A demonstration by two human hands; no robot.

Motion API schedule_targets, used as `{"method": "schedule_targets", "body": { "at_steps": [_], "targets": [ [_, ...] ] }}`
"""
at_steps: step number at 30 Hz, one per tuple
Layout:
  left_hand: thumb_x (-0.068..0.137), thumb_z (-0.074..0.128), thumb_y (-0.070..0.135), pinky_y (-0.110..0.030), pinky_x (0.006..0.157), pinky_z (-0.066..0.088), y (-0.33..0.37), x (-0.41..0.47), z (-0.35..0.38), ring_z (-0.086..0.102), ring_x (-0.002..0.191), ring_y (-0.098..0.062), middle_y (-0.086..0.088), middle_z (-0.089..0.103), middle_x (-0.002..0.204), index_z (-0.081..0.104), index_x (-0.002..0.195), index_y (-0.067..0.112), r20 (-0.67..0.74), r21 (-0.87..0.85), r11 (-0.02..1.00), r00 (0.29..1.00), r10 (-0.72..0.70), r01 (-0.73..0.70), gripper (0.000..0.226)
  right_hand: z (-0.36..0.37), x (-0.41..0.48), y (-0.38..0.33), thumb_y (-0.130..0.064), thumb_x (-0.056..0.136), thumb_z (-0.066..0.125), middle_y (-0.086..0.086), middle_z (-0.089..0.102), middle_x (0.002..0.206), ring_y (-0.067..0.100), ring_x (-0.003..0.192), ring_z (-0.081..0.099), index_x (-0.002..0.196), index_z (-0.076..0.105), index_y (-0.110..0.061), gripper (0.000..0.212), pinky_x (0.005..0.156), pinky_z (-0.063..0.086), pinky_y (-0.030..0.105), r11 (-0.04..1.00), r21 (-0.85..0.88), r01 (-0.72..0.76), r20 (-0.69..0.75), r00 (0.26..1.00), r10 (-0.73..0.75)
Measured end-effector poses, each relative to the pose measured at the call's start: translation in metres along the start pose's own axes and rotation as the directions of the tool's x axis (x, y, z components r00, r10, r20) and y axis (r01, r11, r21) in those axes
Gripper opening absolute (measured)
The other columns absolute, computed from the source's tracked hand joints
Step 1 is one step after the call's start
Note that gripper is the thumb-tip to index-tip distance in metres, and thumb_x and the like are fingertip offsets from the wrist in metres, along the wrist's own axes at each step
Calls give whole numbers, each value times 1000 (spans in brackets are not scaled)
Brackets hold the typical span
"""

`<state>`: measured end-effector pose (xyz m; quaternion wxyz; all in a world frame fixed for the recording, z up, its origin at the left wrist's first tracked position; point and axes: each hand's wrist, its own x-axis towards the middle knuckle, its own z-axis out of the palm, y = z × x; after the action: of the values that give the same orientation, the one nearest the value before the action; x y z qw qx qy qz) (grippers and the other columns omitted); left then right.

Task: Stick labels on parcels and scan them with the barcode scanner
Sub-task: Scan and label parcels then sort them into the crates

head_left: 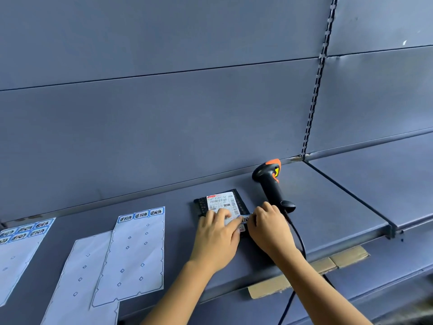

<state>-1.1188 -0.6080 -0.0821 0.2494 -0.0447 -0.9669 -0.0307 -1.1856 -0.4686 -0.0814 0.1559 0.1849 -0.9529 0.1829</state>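
1. On the blue-grey shelf point(328, 207), against its plain back panel point(164, 125), both forearms reach in from the lower edge and meet at a small parcel near the middle. Bare shelf lies to the right as far as a dark seam point(346, 193), and a strip stays free behind the parcel up to the panel.
2. Three label sheets take the left side: a middle sheet point(133, 254) with three printed labels along its top, a mostly peeled sheet point(82, 277) just beside it, and a third point(16, 249) cut by the frame's edge.
3. The left hand point(216, 238) lies palm down, its fingers nearly straight, pressing on the parcel's top.
4. The right hand point(269, 227) is knuckles up, fingers curled down over the right end of a small label point(243, 219), gripping it.
5. The black parcel point(201, 204) lies flat, with a white shipping label point(221, 201) on top; the small label spans the gap between the hands.
6. The barcode scanner point(271, 184) lies just behind the right hand, orange head toward the panel; its cable point(301, 245) runs off the front edge.
7. Cardboard pieces point(346, 255) sit under the front lip.
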Motion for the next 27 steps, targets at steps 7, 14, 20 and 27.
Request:
{"method": "schedule_targets", "body": {
  "at_steps": [7,14,20,27],
  "targets": [
    [87,42,39,-35,64,48,0,-1,-1,51,79,-23,2,57,99,62,118,37,32,-8,1000,999,6,-5,37,-6,-2,-1,-12,77,68,12,48,64,36,57,51,56,39,-11,36,51,36,36,986,145,-77,-35,996,83],
    [82,41,44,-36,58,42,5,2,-4,53,73,-24,0,53,90,61,116,43,112,39,999,994,16,-21,40,-15,-1,9,-16,96,46,6,44,78,28,72,44,67,40,-7,31,61,23,31,779,566,-271,-51,931,361],
    [74,41,50,-37,57,40,19,12,-3,56,67,-24,-2,49,85,62,113,38,126,-6,999,991,-39,40,46,-8,0,7,-14,92,50,10,54,86,34,78,52,80,59,-2,20,67,42,37,876,404,-262,-40,952,303],
    [89,38,5,-28,90,38,9,16,-8,48,105,-18,-1,49,115,44,132,15,152,-653,579,834,-531,488,45,-11,-5,1,-68,79,29,-7,54,114,19,111,38,117,58,-32,60,96,30,30,990,78,-117,147,984,104]
  ]
}}
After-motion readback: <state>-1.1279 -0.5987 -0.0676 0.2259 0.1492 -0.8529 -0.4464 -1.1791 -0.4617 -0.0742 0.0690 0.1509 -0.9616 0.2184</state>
